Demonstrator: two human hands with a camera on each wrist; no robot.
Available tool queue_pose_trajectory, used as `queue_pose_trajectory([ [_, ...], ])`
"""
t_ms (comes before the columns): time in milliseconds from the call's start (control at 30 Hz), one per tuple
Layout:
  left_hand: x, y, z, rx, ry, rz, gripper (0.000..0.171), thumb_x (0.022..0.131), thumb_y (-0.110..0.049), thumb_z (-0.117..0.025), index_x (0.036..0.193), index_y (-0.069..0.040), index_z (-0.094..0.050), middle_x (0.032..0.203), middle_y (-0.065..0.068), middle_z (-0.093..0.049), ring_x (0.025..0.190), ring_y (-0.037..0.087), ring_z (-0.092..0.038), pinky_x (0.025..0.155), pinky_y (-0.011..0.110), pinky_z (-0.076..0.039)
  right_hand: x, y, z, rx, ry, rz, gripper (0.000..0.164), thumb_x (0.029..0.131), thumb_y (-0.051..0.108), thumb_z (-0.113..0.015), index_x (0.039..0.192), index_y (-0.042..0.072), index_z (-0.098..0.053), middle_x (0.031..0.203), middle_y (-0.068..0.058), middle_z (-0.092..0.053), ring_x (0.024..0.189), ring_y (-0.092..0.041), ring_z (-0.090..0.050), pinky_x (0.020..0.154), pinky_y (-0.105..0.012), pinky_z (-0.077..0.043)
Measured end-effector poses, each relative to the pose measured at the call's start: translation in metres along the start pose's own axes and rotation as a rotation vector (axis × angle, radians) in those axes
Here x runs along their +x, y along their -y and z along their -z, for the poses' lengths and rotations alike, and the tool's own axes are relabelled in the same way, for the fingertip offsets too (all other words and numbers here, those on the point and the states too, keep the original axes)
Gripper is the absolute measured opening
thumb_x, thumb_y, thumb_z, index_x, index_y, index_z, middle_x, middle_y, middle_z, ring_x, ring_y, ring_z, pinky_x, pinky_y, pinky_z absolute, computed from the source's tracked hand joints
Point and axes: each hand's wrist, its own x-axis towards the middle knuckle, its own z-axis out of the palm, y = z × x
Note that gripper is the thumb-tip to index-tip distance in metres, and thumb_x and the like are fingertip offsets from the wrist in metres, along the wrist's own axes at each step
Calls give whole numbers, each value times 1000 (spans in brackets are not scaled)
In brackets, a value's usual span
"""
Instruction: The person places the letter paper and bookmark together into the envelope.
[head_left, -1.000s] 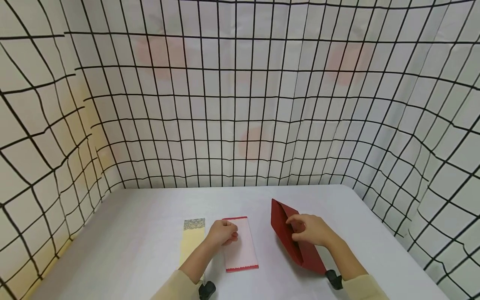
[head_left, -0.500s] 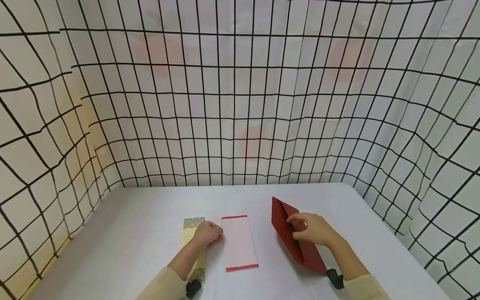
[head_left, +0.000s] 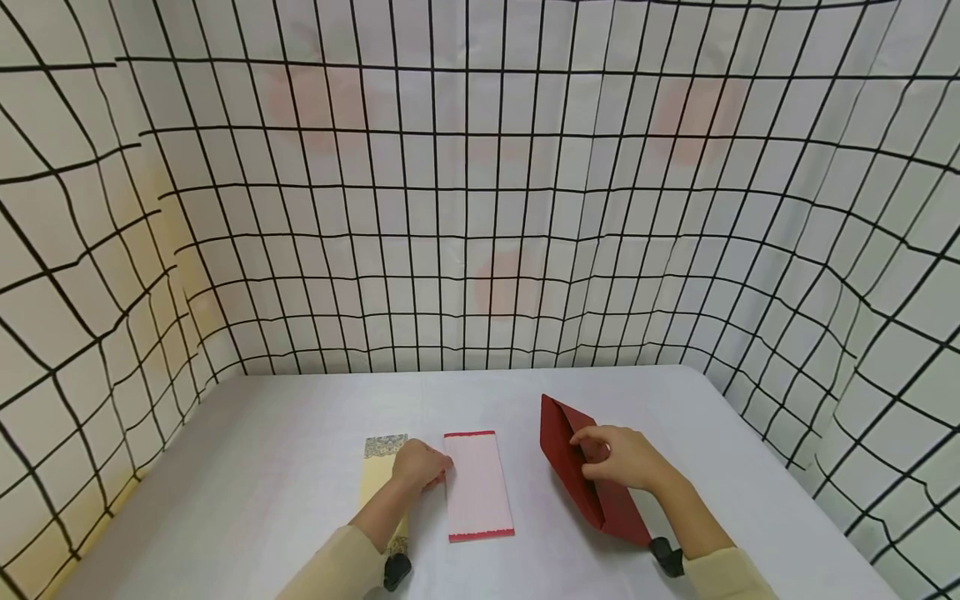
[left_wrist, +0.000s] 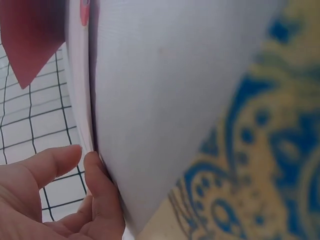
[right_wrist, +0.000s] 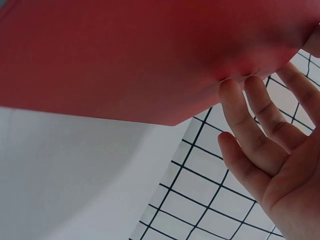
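Note:
A large red envelope (head_left: 620, 510) stands tilted at the right in the head view, its mouth gaping toward the left. My right hand (head_left: 618, 458) grips it at the mouth; the right wrist view shows fingertips (right_wrist: 231, 89) against its red side. In the middle lies a flat pale pink packet with red ends (head_left: 477, 492). At its left edge is my left hand (head_left: 420, 464), fingers bent. The left wrist view has one fingertip (left_wrist: 92, 159) touching that edge, with the thumb tip just short of it. Partly under my left forearm lies a yellow packet with patterned ends (head_left: 386, 447).
A white table (head_left: 300, 467) carries everything. White walls with a black grid (head_left: 465, 208) close off its back and sides. A black wrist strap piece (head_left: 666, 557) shows at the right wrist, and another (head_left: 397, 572) at the left.
My left hand has drawn back left from over the pink packet to its left edge, then shifted slightly right against it. My right hand and the red envelope stay about where they were.

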Motion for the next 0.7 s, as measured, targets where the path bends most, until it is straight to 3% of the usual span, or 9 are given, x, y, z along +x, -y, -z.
queue_pose_trajectory([
  [267,2,-1,-4,181,-31,23,26,77,-15,-75,65,-2,-56,45,-3,-41,42,9,-36,44,22,-28,-1,0,0,2,-9,-6,37,75,17,-75,111,22,-67,108,0,-63,88,-20,-51,68,-36,-45],
  [500,2,-1,-5,183,-55,-21,28,74,-12,-76,78,5,-54,51,1,-43,48,12,-39,46,23,-29,-2,0,-1,4,-11,-7,37,75,18,-75,111,22,-67,107,0,-63,88,-20,-52,68,-36,-46],
  [700,1,-1,-6,177,-53,-47,20,74,-7,-73,70,1,-54,47,-2,-45,45,11,-40,45,22,-29,-1,0,-2,0,-14,-10,38,75,18,-75,112,23,-67,108,1,-63,89,-19,-54,69,-37,-48],
])
